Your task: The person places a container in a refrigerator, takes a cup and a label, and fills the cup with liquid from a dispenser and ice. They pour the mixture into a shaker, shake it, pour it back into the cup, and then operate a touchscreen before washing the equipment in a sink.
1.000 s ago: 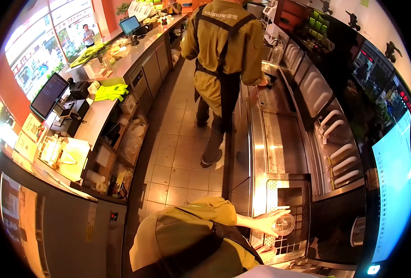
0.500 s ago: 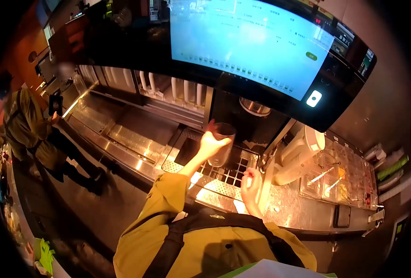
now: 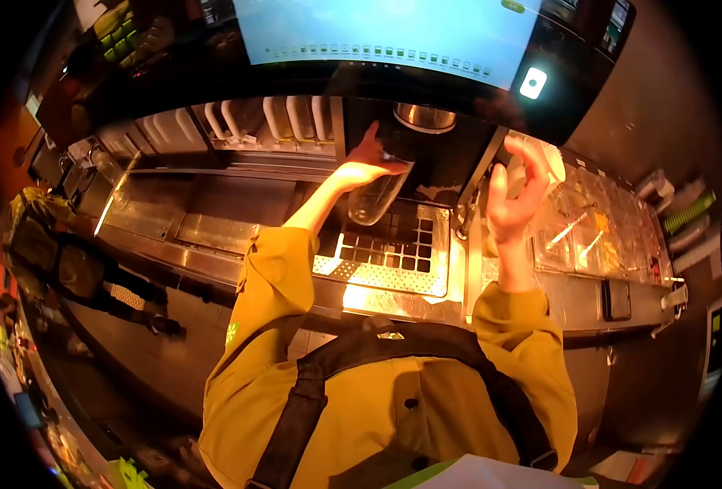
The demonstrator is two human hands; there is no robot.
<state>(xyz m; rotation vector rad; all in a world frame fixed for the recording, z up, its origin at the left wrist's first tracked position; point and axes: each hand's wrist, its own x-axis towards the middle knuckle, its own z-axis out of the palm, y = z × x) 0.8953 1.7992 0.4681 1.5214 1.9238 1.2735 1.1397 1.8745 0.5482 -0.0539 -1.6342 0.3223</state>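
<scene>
A clear cup (image 3: 377,198) is in my left hand (image 3: 363,167), gripped near its rim and tilted over the drip tray (image 3: 436,281), with one finger pointing up. Just above and to the right of that hand is a round metal outlet (image 3: 424,119) under the dark machine. My right hand (image 3: 514,194) is raised in front of a pale pitcher (image 3: 555,165), which it partly covers. Its fingers are apart and loosely bent, with nothing visible in them. Whether it touches the pitcher cannot be made out.
A large lit screen (image 3: 385,28) hangs ahead. Clear lidded containers (image 3: 593,224) and a dark phone-like slab (image 3: 616,299) lie on the right counter. White handles (image 3: 275,118) line the back shelf. A person (image 3: 59,253) stands in the aisle at left.
My right hand has risen from beside the drip tray to in front of the pitcher, its fingers spreading. The cup, still in my left hand, tilts more. The view has shifted downward.
</scene>
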